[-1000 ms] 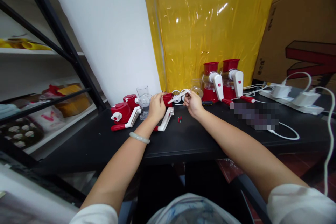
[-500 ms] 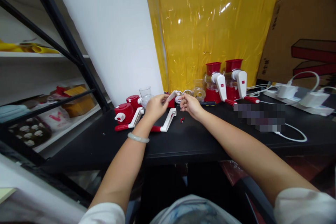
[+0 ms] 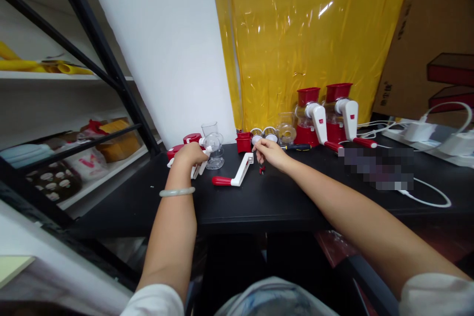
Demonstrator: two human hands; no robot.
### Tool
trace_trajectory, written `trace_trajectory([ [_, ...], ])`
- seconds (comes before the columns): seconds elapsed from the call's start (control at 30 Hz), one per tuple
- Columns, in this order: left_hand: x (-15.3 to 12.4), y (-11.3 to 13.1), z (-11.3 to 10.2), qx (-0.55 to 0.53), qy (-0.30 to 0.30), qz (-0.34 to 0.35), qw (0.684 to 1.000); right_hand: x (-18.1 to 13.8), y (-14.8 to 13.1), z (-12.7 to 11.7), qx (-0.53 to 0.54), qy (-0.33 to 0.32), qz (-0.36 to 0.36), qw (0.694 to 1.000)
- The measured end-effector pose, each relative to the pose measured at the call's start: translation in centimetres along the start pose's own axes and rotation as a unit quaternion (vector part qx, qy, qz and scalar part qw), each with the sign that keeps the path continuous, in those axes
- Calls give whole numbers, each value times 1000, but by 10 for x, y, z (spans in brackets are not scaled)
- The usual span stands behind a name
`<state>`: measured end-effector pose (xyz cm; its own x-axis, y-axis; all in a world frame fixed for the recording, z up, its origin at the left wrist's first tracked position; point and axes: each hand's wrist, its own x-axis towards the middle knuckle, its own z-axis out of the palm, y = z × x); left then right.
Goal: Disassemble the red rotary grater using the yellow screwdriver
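Observation:
My left hand [image 3: 190, 154] is at the left, fingers closed around a white crank handle [image 3: 208, 150], mostly hidden by the hand. Red grinder bases [image 3: 191, 137] and a clear plastic grinder body [image 3: 213, 140] stand just behind it. My right hand [image 3: 272, 154] is bent over the table with its fingertips pinched together; what they hold, if anything, is too small to make out. Small red parts [image 3: 262, 170] lie right under those fingertips. Between my hands rests another white crank handle [image 3: 242, 170] with a red grip.
Behind my right hand are a red hopper [image 3: 243, 142], metal drum graters [image 3: 270, 134] and a screwdriver [image 3: 298, 147]. Two assembled red-and-white grinders [image 3: 338, 113] stand at the back right. Beyond them sit a power strip [image 3: 429, 140] and white cables. A black shelf frame [image 3: 107, 74] borders the left.
My left hand has moved left and down from the middle with the white crank handle. My right hand has stayed near the small red parts, its fingers now pinched above them.

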<state>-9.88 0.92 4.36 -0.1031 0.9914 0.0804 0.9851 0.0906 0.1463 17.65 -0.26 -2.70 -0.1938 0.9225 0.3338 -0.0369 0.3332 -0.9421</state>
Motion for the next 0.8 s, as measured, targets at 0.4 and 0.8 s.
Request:
trace_trajectory([
  [0.4, 5, -2, 2, 54, -88, -73, 992, 1, 4, 1, -21, -12, 22, 999],
  [0.8, 3, -1, 2, 105, -13, -85, 991, 1, 3, 1, -13, -20, 18, 1000],
])
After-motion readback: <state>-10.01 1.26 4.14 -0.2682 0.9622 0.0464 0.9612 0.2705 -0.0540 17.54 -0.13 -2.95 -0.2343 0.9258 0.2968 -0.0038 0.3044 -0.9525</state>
